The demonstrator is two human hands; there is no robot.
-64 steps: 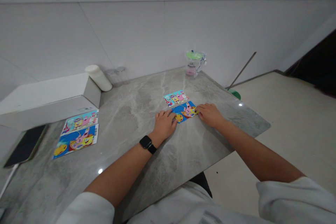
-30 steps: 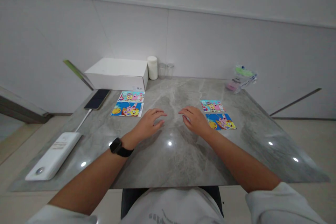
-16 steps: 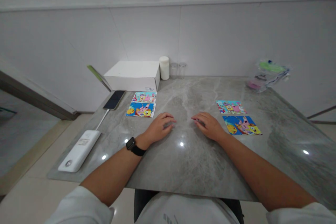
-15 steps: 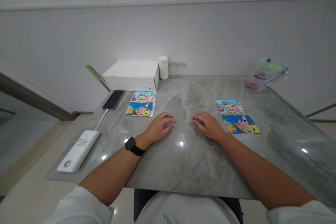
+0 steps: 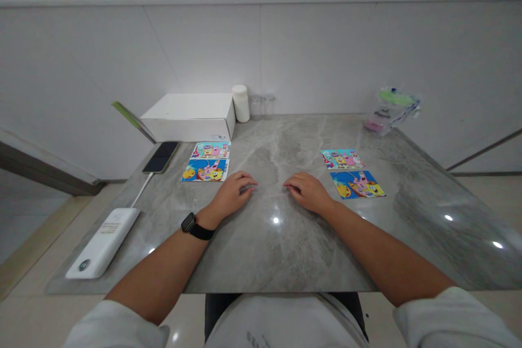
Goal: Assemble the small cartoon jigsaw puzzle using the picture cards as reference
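Observation:
My left hand (image 5: 234, 194) rests on the grey marbled table (image 5: 269, 255) with its thumb apart from loosely bent fingers, holding nothing. A black watch is on that wrist. Nearest to it lie two cartoon picture cards, a light-blue one (image 5: 211, 149) behind and a darker blue one (image 5: 205, 170) in front. Opposite, my right hand (image 5: 309, 191) also rests on the tabletop, open and slightly curled, nothing visible in it. Beyond its wrist lie two similar cards, a light-blue one (image 5: 342, 159) and a dark blue one (image 5: 358, 184). Neither hand touches a card.
On the left lie a phone (image 5: 161, 157) and a white power bank (image 5: 103, 243), joined by a cable. A white box (image 5: 187, 122), a white bottle (image 5: 241, 104) and two clear glasses (image 5: 262, 107) stand at the back. A plastic bag (image 5: 392, 111) sits at the far right corner.
The whole scene has shifted left in the view as the head turned slightly. Both hands stay in nearly the same place on the table, and the cards have not moved.

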